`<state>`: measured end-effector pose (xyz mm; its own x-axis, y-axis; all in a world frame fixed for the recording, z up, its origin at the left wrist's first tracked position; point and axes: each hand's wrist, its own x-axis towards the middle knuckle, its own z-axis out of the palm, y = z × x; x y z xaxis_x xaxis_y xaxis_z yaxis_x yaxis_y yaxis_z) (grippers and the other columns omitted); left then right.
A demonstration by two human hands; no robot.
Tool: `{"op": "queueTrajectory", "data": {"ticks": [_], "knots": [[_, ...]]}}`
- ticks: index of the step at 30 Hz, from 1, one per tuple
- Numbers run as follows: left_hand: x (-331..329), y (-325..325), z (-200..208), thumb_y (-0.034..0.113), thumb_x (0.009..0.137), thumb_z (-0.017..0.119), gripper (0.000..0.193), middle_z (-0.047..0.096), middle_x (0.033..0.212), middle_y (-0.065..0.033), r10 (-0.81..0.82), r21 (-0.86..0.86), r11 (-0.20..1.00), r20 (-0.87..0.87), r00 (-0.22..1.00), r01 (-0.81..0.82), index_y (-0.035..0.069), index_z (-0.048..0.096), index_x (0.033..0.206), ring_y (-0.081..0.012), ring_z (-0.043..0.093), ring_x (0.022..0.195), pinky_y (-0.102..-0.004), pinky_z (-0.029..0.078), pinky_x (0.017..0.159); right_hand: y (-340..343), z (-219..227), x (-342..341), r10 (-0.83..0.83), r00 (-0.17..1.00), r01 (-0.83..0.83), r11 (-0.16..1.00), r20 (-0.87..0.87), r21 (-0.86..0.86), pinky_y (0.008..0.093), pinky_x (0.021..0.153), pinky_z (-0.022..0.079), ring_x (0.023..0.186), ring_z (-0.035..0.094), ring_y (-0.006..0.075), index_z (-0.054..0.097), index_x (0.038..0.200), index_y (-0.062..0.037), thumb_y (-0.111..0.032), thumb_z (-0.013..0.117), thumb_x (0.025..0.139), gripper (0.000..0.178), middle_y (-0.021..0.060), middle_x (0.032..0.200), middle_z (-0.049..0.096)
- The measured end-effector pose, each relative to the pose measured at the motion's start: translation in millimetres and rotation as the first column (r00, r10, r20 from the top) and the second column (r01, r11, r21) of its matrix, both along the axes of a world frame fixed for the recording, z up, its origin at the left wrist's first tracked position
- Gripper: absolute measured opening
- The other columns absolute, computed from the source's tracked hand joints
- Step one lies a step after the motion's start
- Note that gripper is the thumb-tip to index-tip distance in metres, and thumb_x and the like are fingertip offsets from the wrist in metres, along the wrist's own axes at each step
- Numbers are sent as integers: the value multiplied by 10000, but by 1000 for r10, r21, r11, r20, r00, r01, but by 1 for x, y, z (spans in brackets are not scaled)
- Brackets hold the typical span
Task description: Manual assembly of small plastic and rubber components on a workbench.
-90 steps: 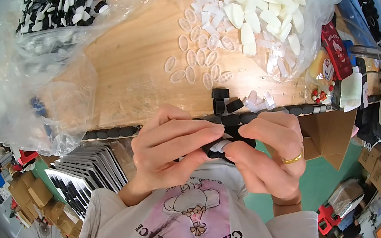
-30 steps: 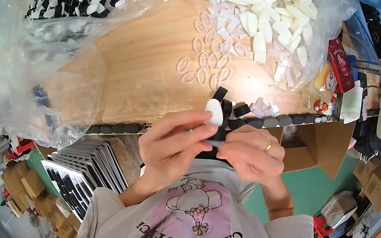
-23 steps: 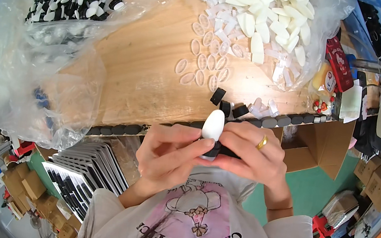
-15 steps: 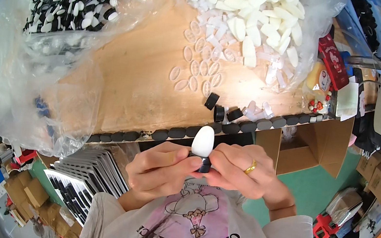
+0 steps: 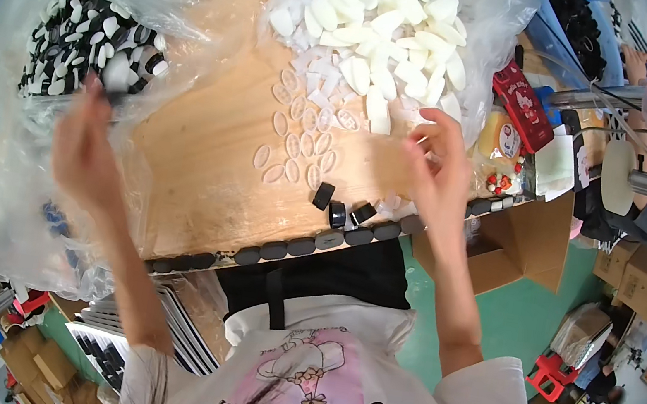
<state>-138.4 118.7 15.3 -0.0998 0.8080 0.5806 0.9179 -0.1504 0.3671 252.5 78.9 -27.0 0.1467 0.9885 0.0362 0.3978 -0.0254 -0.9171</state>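
One wooden table (image 5: 194,174) was topped by one heap of cream ovals (image 5: 388,32) and one pile of black-and-white pieces (image 5: 72,39). The left hand (image 5: 85,145) was held over the pile, its blurred grip impossible to tell; the right hand (image 5: 440,178) was held near the heap, fingers loosely spread. Between them, three black caps (image 5: 337,215) and about fifteen clear rings (image 5: 285,144) were counted.

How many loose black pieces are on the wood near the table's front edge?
3, close together: left piece, middle piece, right piece. More could be hidden.
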Motion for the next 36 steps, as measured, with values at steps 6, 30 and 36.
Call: {"op": "queueTrajectory", "data": {"ticks": [6, 30, 36], "knots": [[67, 17, 11, -33, 858, 684, 404, 640, 1296, -116, -303, -123, 945, 26, 953, 304, 30, 644, 1255, -252, 603, 1200, -357, 460, 1017, 21, -9, 0, 27, 871, -107, 985, 490, 137, 302, 623, 496, 807, 631, 195, 615, 1053, -47, -66, 754, 785, 302, 66, 925, 649], [198, -19, -39, 6, 807, 737, 255, 719, 982, -81, -380, -164, 705, 734, 563, 690, 19, 729, 1062, -200, 685, 831, -300, 550, 726, -2, 28, -19, 24, 935, -19, 1000, -354, 17, 274, 733, 511, 831, 650, 157, 608, 1067, 26, 65, 713, 804, 286, 109, 899, 694], [186, -56, -22, 33, 890, 693, 234, 726, 953, -116, -42, -65, 559, 993, 106, 827, -34, 706, 1114, -171, 688, 780, -289, 555, 694, -24, 39, -26, 214, 976, -173, 873, -40, 456, 307, 692, 502, 795, 646, 234, 663, 887, 17, 129, 713, 740, 191, 145, 874, 680]]}}
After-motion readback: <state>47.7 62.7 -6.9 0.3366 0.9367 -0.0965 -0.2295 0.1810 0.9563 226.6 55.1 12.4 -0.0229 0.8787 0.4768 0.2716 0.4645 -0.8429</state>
